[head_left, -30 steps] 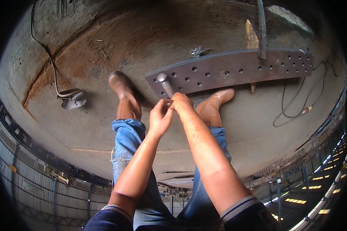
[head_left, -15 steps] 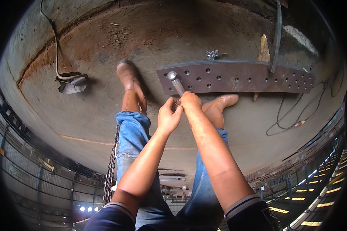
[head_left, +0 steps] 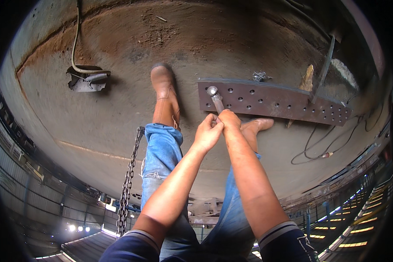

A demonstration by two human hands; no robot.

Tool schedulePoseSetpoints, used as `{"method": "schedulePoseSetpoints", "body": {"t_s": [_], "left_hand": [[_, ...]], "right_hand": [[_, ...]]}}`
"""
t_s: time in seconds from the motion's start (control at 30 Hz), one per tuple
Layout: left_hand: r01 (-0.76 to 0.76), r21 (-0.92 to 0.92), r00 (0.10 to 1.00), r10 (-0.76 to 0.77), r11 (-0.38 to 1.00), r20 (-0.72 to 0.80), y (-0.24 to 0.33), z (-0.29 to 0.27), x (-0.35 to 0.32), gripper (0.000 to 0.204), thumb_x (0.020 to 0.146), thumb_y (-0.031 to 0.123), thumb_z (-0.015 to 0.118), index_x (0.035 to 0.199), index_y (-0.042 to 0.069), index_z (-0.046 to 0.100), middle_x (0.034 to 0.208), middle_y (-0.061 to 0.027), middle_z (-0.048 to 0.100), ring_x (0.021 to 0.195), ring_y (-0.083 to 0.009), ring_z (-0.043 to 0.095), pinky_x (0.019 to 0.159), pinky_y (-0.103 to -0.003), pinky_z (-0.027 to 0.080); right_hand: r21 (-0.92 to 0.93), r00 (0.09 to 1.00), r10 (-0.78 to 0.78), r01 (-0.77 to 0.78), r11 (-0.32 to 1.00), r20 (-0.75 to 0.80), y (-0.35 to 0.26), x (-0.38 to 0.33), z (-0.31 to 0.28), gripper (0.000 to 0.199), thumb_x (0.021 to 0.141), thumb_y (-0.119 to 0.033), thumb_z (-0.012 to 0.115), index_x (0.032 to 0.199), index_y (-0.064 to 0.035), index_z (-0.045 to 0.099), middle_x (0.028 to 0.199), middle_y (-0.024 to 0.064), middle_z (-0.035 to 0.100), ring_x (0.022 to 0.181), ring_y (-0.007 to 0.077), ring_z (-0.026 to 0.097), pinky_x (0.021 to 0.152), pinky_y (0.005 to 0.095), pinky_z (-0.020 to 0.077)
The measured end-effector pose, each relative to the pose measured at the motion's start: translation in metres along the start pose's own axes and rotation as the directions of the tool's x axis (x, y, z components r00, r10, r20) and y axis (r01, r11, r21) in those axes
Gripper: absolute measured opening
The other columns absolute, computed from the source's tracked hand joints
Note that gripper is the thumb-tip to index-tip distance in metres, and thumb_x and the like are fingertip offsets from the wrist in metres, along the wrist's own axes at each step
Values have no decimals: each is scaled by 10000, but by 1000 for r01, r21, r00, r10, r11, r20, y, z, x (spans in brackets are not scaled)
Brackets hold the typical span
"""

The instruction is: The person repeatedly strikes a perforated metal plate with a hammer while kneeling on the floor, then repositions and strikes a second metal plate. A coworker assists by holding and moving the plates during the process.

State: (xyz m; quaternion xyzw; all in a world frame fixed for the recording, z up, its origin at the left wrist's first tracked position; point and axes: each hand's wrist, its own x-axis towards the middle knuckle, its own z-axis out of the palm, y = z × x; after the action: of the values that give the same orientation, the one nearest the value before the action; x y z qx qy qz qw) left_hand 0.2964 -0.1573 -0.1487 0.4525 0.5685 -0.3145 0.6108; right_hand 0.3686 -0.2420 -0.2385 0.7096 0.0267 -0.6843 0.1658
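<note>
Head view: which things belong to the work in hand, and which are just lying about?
In use, it seems: hammer-like tool, in the right hand; left hand, beside the right; drilled plate, behind the tool's head.
Seemingly lying about: silvery tangle; torn sheet; cable with connector.

Navy sleeves (head_left: pixel 129 249), grey-striped cuffs (head_left: pixel 277 231), blue jeans (head_left: pixel 162 150), brown boots (head_left: pixel 163 81)

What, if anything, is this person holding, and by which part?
The right hand grips a hammer-like metal tool by its shaft, away from the round head. Whether the left hand holds anything cannot be told.
</note>
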Motion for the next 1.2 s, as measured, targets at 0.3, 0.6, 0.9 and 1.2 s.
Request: {"method": "schedulePoseSetpoints", "body": {"t_s": [0.3, 0.6, 0.9, 1.2], "left_hand": [[95, -213, 994, -82, 972, 69, -7, -29, 3, 345, 871, 230, 597, 1172, 62, 588, 790, -62, 663, 671, -133, 597, 640, -308, 468], [132, -413, 980, -56, 901, 193, -18, -54, 9, 289, 869, 169, 557, 1123, 31, 574, 720, -27, 575, 588, -93, 508, 527, -280, 394], [-108, 74, 988, 98, 991, 122, -6, -122, 21, 318, 905, 226, 569, 1161, 47, 628, 810, -81, 673, 745, -157, 654, 673, -322, 514], [-170, 419, 980, 110, 892, 165, -40, -131, 22, 259, 895, 140, 545, 1088, 1, 647, 910, -115, 660, 744, -186, 637, 692, -303, 523]], "right_hand": [[-131, 999, 41, -40, 991, 7, -30, -9, -3, 396, 851, -221, 656, 1174, 5, 695, 1190, 192, 711, 1127, 326, 689, 912, 429, 563], [-141, 995, 96, -98, 985, -21, -50, -11, 11, 352, 807, -216, 690, 1098, -25, 741, 1172, 177, 720, 1121, 320, 691, 912, 426, 562], [-69, 989, 126, -131, 989, -75, -53, -16, 15, 301, 882, -148, 671, 1163, -60, 736, 1229, 154, 706, 1151, 290, 685, 899, 405, 574], [388, 983, 180, -182, 903, 43, -39, -18, 13, 348, 858, -117, 706, 1201, -56, 715, 1279, 148, 683, 1202, 276, 655, 950, 368, 554]]}}
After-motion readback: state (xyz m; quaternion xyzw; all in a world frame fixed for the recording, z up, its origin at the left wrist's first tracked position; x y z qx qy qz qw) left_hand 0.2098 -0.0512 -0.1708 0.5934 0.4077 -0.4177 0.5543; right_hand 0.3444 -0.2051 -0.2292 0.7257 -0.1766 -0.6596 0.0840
